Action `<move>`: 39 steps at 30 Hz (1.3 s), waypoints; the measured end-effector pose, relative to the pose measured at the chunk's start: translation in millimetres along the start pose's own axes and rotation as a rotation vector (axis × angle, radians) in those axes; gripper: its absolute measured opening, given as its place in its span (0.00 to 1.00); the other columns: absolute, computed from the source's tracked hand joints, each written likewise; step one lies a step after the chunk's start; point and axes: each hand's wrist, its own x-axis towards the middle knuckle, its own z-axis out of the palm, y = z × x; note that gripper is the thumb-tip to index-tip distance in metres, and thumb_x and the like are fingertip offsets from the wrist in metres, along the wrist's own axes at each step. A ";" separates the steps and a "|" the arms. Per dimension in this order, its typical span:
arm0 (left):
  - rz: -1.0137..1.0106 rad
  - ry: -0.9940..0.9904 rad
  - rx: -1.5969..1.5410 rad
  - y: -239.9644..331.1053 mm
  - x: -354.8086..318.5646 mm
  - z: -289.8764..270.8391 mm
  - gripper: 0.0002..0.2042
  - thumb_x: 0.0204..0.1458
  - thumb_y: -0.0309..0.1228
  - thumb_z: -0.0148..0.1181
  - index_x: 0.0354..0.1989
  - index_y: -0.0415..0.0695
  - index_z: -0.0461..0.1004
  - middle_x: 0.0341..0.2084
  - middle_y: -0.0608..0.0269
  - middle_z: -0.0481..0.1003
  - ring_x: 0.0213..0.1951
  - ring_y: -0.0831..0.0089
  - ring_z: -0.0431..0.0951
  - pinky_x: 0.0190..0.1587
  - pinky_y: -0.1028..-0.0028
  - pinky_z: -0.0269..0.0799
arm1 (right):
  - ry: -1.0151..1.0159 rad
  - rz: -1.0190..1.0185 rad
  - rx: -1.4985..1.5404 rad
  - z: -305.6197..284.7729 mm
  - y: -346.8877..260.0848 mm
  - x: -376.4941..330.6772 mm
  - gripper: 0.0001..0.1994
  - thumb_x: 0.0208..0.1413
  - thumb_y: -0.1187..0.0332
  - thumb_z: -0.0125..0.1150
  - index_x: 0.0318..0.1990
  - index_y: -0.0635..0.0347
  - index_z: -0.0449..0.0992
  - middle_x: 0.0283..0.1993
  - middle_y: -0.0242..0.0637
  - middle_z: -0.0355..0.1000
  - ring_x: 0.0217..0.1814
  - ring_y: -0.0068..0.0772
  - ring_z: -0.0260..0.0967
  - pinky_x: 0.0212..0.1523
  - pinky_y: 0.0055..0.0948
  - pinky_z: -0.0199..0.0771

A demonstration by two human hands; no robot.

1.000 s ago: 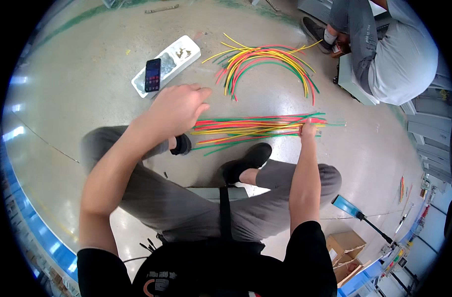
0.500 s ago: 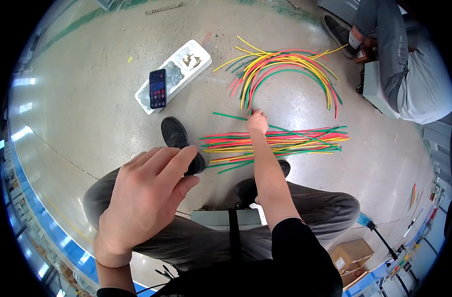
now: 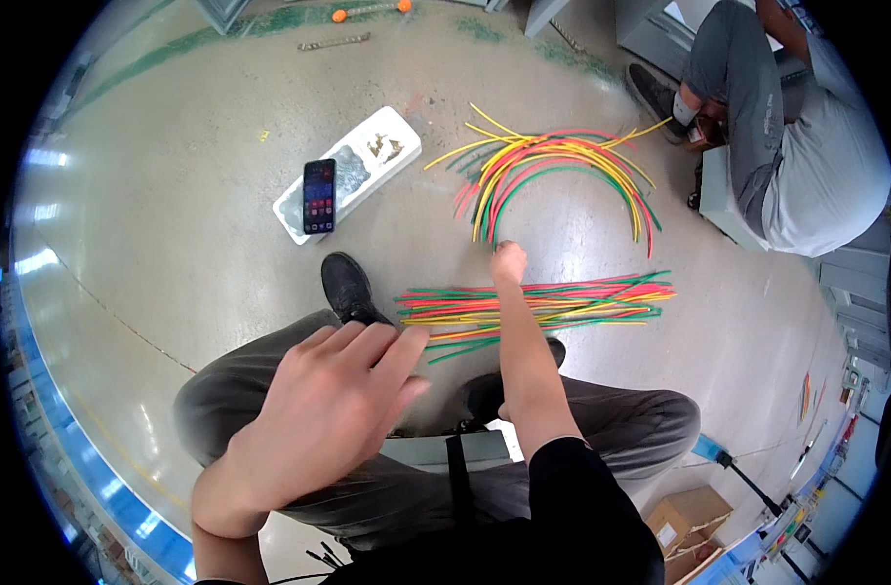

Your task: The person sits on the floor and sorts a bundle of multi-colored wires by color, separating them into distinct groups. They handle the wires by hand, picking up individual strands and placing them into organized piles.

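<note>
My right hand (image 3: 509, 263) reaches down to the floor, fingers closed, at the near left end of an arc of bent thin tubes or cables (image 3: 562, 146) in red, yellow and green. Its fingertips meet the strand ends there; what they pinch is hidden. Under that forearm lies a bundle of straight strands (image 3: 582, 304) in the same colours, roughly side by side, some crossing. My left hand (image 3: 338, 395) is raised close to the camera above my left knee, fingers bent, thumb apart from the index finger, nothing seen between them.
A white foam tray (image 3: 372, 185) with a phone (image 3: 318, 197) leaning across it stands at the left. A seated co-worker (image 3: 816, 166) is at the far right, one shoe near the arc. A cardboard box (image 3: 694, 517) sits behind my right knee. My left shoe (image 3: 348, 285) is beside the straight bundle.
The view has shifted, so floor things sit lower. A green strand that stuck out left of my right hand no longer shows there. My left hand has moved rightward.
</note>
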 end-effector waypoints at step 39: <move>0.476 0.738 -0.066 48.3 31.5 39.9 0.18 0.55 0.31 0.54 0.52 0.37 0.67 0.40 0.48 0.72 0.41 0.53 0.74 0.43 0.64 0.71 | 0.271 -0.617 1.606 -337.6 -51.8 -200.9 0.13 0.63 0.62 0.50 0.35 0.64 0.71 0.25 0.29 0.63 0.25 0.19 0.57 0.24 0.21 0.61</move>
